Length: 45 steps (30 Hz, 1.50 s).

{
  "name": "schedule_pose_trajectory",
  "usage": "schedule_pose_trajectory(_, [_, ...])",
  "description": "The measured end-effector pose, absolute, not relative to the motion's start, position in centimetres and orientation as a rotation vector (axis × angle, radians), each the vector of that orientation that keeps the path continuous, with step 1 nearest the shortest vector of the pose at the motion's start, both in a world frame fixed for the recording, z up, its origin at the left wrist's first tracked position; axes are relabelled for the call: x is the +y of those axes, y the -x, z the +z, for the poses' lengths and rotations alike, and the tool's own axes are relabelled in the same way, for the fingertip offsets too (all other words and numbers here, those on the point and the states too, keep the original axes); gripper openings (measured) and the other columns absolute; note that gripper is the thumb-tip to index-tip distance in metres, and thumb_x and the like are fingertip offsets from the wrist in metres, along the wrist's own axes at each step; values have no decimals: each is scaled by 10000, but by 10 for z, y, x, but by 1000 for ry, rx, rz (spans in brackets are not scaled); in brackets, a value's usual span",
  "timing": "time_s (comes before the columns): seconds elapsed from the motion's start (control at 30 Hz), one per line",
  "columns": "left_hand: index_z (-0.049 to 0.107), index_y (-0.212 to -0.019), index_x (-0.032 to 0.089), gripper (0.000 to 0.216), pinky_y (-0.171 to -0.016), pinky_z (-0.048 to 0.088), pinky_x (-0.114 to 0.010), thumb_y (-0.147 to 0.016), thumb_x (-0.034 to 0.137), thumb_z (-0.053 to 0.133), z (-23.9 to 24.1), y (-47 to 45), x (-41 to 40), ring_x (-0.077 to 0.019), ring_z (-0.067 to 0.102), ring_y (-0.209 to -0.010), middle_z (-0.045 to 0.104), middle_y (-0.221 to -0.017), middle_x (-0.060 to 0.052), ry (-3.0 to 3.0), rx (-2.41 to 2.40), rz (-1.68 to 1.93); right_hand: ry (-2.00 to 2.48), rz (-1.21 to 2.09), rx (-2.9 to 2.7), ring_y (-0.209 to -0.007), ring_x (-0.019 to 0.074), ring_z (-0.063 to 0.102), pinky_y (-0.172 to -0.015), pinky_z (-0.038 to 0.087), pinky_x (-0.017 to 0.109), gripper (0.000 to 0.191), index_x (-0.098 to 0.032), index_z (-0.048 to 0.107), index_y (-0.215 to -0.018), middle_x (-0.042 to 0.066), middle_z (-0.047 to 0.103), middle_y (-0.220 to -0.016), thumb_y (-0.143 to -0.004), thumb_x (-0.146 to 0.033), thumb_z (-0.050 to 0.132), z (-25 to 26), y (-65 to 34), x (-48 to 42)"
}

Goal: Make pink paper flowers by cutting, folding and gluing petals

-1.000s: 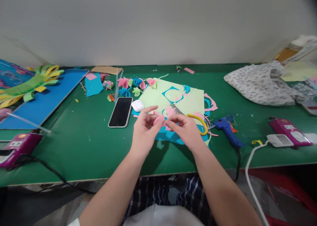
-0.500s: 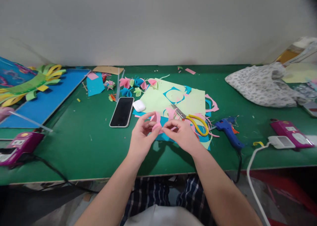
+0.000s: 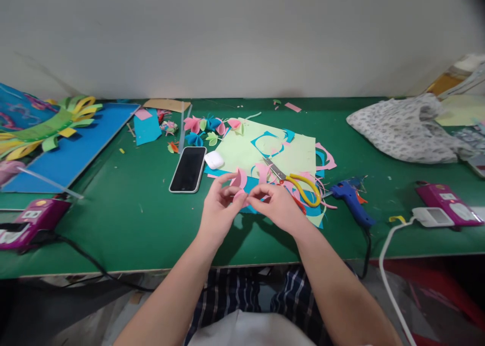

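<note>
Between my hands is a curled pink paper piece (image 3: 239, 196), pinched at its edge. My left hand (image 3: 222, 204) closes thumb and fingers on it from the left. My right hand (image 3: 275, 203) pinches the same piece at its right end; fingertips of both hands nearly meet. Scissors with yellow handles (image 3: 303, 185) lie just beyond my right hand, on pink and blue paper scraps. Under them spreads a pale green paper sheet (image 3: 242, 146). Folded paper flowers in pink, blue and green (image 3: 206, 126) sit behind the phone.
A phone (image 3: 188, 169) and a white earbud case (image 3: 214, 159) lie left of the paper. To the right are a blue glue gun (image 3: 352, 202), a purple power strip (image 3: 449, 204) and a patterned cloth (image 3: 411, 129). A blue board (image 3: 100, 144) stands at left on the green table (image 3: 151, 235).
The view has shifted very slightly. Both hands stay at the pink paper piece with almost the same grip.
</note>
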<state>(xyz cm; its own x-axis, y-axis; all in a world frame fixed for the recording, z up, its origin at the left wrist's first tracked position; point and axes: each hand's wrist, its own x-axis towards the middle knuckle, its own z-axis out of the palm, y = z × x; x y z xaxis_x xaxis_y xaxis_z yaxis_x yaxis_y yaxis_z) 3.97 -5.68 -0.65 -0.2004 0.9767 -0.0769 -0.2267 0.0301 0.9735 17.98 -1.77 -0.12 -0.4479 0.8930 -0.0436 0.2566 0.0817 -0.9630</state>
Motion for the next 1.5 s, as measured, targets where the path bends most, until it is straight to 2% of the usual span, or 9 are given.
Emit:
schedule_pose_trajectory(0.4, [503, -1086, 211, 462, -604, 522, -172, -680, 230, 724, -4, -45, -56, -75, 585, -642, 604, -685, 48, -899, 1267, 1471, 1103, 1386, -1805, -574, 97, 517, -543, 408, 217, 108, -180, 628, -704, -18, 631, -678, -756, -261, 580, -2, -183, -18])
schedule_pose_trajectory(0.67, [536, -1120, 203, 478, -665, 532, -224, -684, 265, 725, -5, -42, -54, -105, 611, -696, 637, -722, 25, -969, 1282, 1437, 1096, 1345, -1756, -565, 102, 532, -525, 413, 218, 123, -180, 647, -710, -16, 650, -670, -769, -259, 575, 1, -182, -16])
schedule_pose_trajectory(0.77, [629, -976, 174, 347, -719, 546, -279, -675, 311, 734, -9, -40, -54, -141, 630, -756, 659, -794, -14, -990, 1322, 1370, 1113, 1304, -1747, -557, 103, 526, -518, 411, 219, 124, -185, 643, -699, -15, 642, -658, -772, -257, 574, 2, -183, -15])
schedule_pose_trajectory(0.83, [662, -807, 154, 237, -746, 545, -300, -680, 342, 728, -11, -39, -54, -149, 634, -738, 660, -773, -21, -999, 1349, 1343, 1124, 1294, -1737, -552, 99, 525, -519, 410, 215, 123, -186, 644, -704, -16, 640, -659, -776, -257, 574, 3, -184, -15])
schedule_pose_trajectory(0.9, [658, -741, 154, 215, -757, 538, -299, -689, 353, 721, -13, -39, -54, -141, 629, -705, 657, -729, -9, -990, 1355, 1355, 1133, 1305, -1718, -550, 94, 528, -521, 412, 209, 114, -186, 646, -713, -18, 642, -665, -772, -266, 590, 4, -184, -15])
schedule_pose_trajectory(1.23, [666, -744, 162, 202, -757, 508, -275, -675, 337, 740, -3, -46, -46, -127, 620, -712, 664, -728, 1, -940, 1334, 1373, 1107, 1333, -1633, -663, 131, 604, -642, 491, 253, 130, -182, 652, -747, 3, 670, -733, -766, -306, 622, 2, -194, -8])
schedule_pose_trajectory(1.5, [663, -724, 162, 196, -769, 476, -245, -677, 337, 739, -2, -50, -37, -150, 621, -841, 660, -750, -10, -880, 1346, 1407, 1110, 1323, -1622, -688, 142, 620, -664, 503, 262, 129, -182, 613, -763, -1, 650, -726, -790, -307, 593, 1, -196, -6])
